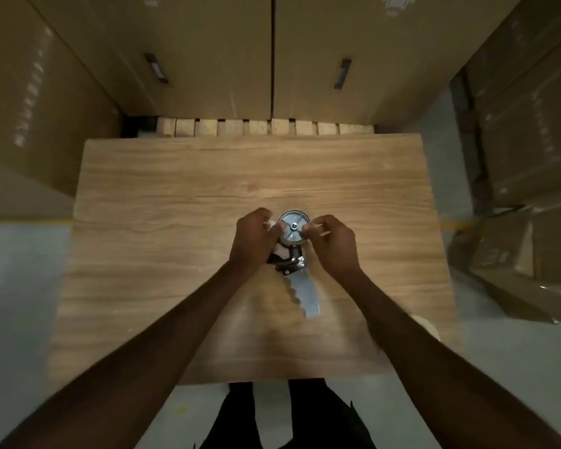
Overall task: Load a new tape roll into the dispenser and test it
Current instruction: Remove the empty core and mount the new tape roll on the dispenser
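A hand-held tape dispenser point(297, 270) lies on the wooden table point(175, 222), its wavy metal handle pointing toward me and its round grey hub wheel point(293, 226) at the far end. My left hand point(251, 241) grips the dispenser's left side by the wheel. My right hand point(332, 244) is closed at the wheel's right edge, pinching something thin and pale; I cannot tell what it is. A pale tape roll point(429, 327) peeks out behind my right forearm at the table's right edge, mostly hidden.
Tall cardboard boxes point(208, 53) wrapped in film stand behind the table on a wooden pallet point(256, 127). More boxes are stacked at the right point(525, 150) and left. Grey floor surrounds the table; my dark trousers show below its near edge.
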The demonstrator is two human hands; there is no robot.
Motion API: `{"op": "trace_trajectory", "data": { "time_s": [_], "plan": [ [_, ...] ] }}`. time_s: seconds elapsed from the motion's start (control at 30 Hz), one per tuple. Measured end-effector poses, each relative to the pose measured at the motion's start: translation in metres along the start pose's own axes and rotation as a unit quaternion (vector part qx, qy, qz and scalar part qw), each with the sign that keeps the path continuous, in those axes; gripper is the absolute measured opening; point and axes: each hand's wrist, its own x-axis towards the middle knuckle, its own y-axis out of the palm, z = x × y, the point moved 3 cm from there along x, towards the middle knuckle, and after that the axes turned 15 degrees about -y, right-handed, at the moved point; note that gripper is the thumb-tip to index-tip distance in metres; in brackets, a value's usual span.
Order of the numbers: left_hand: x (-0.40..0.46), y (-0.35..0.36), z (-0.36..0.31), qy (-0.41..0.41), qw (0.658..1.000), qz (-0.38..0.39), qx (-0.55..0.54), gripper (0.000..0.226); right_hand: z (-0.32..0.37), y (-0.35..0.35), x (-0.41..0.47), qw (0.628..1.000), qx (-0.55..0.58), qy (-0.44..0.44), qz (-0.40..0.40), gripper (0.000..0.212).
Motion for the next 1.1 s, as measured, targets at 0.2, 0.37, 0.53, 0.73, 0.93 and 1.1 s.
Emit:
{"op": "trace_trajectory", "data": {
  "time_s": [0.2,0.37,0.53,0.73,0.93,1.1],
  "plan": [
    [0.04,0.039,-0.018,-0.07,0.988,0.078,0.117,0.031,-0.015,0.025,0.035,0.985,0.06,0.136,0.086,0.044],
    [0.064,0.049,-0.025,-0.087,0.97,0.127,0.186,0.043,-0.026,0.029,0.046,0.959,0.163,0.195,0.123,0.045],
    [0.058,0.042,-0.014,-0.115,0.964,0.169,0.167,0.055,-0.038,0.023,0.038,0.924,0.263,0.217,0.172,0.043],
    [0.046,0.044,-0.008,-0.1,0.967,0.151,0.176,0.043,-0.044,0.018,0.027,0.922,0.259,0.212,0.195,0.033],
    [0.042,0.052,-0.008,-0.112,0.967,0.128,0.188,0.04,-0.046,0.016,0.021,0.937,0.216,0.22,0.162,0.023],
    [0.042,0.047,-0.004,-0.128,0.963,0.165,0.171,0.047,-0.046,0.015,0.015,0.916,0.278,0.23,0.174,0.024]
  ]
}}
